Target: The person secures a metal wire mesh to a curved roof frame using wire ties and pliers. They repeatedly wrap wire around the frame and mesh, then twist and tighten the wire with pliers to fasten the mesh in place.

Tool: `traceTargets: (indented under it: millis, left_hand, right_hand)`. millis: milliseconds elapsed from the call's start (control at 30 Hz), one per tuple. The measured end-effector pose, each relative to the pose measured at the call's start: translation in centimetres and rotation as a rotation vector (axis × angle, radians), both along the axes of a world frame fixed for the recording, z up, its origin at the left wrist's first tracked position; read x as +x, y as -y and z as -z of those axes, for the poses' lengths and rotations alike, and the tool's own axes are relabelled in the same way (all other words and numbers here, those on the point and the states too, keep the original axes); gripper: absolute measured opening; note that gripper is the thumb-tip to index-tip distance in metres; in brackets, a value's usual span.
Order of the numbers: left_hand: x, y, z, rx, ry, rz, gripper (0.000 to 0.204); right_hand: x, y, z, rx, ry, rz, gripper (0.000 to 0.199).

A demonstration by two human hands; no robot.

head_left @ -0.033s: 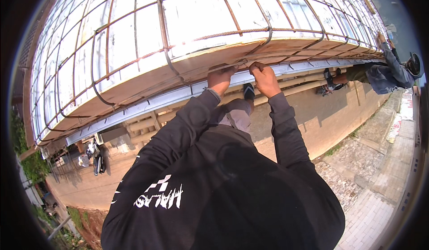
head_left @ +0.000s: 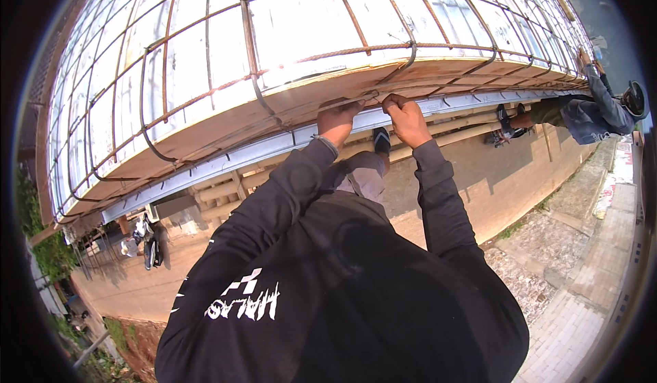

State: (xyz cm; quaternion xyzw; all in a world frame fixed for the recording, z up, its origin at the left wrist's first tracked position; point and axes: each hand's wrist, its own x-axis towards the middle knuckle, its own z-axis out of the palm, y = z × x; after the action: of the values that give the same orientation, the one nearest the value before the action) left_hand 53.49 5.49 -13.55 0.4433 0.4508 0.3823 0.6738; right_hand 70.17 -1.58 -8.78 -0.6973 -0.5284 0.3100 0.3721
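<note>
My left hand reaches up to the wooden side face of a raised white panel, its fingers curled at a thin bar along that face. Close to its right, my right hand is closed, thumb and forefinger pinched together. Between the two hands a small wire-like loop shows at the bar; whatever the fingertips grip is too small to make out. Over the panel spreads a grid of rusty rebar, with hooked bar ends bent down over the edge.
A pale blue metal strip runs below the edge, with bamboo poles beneath. At the far right another person reaches toward the same edge. Far below lie brown ground and a paved path. My sandalled foot shows between my arms.
</note>
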Motion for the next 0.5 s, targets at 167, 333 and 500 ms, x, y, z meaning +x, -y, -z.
traceTargets:
  millis: [167,333,500]
  left_hand:
    - [-1.0,1.2,-4.7,-0.474,0.191,0.059,0.013]
    - [-0.2,3.4,-7.6,-0.328,0.133,0.016,0.011]
    - [1.4,5.3,-8.9,0.21,-0.168,0.298,0.025]
  right_hand:
    - [1.2,0.3,1.9,0.045,-0.178,-0.006,0.023]
    - [-1.7,0.2,3.6,0.212,-0.031,0.076,0.019]
    - [-6.0,1.8,7.8,0.013,-0.755,0.361,0.025]
